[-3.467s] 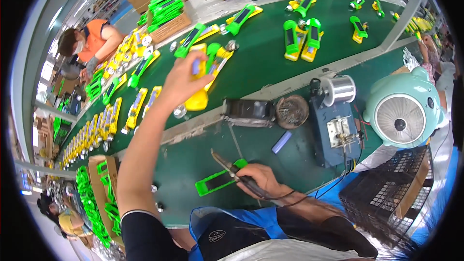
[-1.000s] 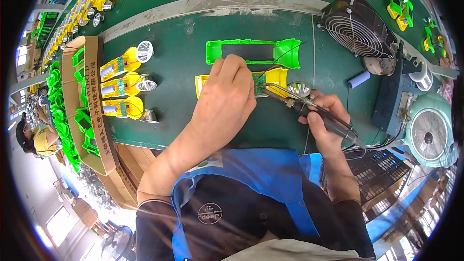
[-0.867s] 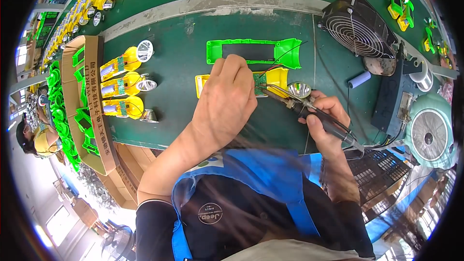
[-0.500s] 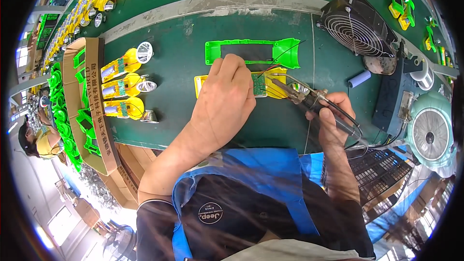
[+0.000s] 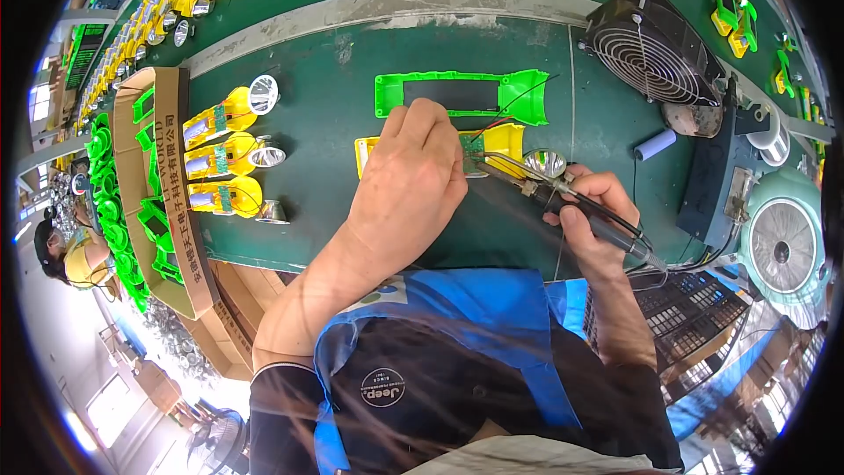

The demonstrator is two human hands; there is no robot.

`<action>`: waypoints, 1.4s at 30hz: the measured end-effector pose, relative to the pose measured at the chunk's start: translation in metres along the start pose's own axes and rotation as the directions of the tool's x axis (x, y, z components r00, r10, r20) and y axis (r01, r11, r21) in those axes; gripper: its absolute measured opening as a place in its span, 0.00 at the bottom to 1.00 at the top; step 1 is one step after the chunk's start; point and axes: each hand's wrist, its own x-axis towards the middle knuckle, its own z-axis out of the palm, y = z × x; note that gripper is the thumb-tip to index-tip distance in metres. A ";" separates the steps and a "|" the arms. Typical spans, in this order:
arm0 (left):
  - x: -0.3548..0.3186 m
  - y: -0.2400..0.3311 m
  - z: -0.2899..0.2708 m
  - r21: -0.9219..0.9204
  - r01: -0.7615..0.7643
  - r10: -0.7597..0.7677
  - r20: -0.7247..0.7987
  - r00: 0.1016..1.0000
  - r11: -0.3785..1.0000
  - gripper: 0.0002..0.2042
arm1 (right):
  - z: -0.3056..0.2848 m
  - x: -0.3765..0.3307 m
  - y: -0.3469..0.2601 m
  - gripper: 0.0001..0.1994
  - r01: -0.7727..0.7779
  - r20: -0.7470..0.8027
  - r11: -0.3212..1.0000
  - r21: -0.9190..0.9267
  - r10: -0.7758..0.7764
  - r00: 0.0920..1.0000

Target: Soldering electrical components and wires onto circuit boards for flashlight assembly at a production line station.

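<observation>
A yellow flashlight housing lies in front of me, with a small green circuit board and thin wires in it. My left hand is closed in a pinch over its left part; the fingertips and whatever they hold are hidden. In my right hand is a soldering iron with a thin metal feed tube along it. Its tip reaches the circuit board, close to my left fingers. A round silver reflector sits beside the housing's right end. Just beyond lies a green housing with a dark panel.
Several yellow housings with reflectors lie at left, beside a cardboard box of green parts. A black fan, a purple cylindrical cell, a solder spool and a dark control box stand at right. Another person sits far left.
My right hand has shifted the soldering iron's tip leftward, from the housing's right end onto the circuit board. The reflector shows more fully now. My left hand has stayed nearly still.
</observation>
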 end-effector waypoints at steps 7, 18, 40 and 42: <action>0.000 0.001 0.002 0.066 -0.010 0.010 -0.001 1.000 0.998 0.09 | -0.004 0.000 0.006 0.09 0.158 0.032 0.986 -0.056 -0.156 0.987; 0.000 0.004 0.002 0.053 0.002 -0.002 -0.015 1.000 0.999 0.09 | -0.009 -0.002 0.002 0.18 0.016 -0.101 0.989 0.148 0.000 0.995; 0.033 -0.004 -0.015 -0.324 0.093 -0.058 0.117 0.991 0.941 0.07 | -0.005 0.051 -0.026 0.16 0.313 -0.158 0.950 0.017 -0.306 0.939; 0.049 -0.009 0.007 -0.336 0.062 -0.014 0.144 0.990 0.940 0.06 | 0.010 0.065 -0.029 0.15 0.324 -0.133 0.946 0.001 -0.321 0.938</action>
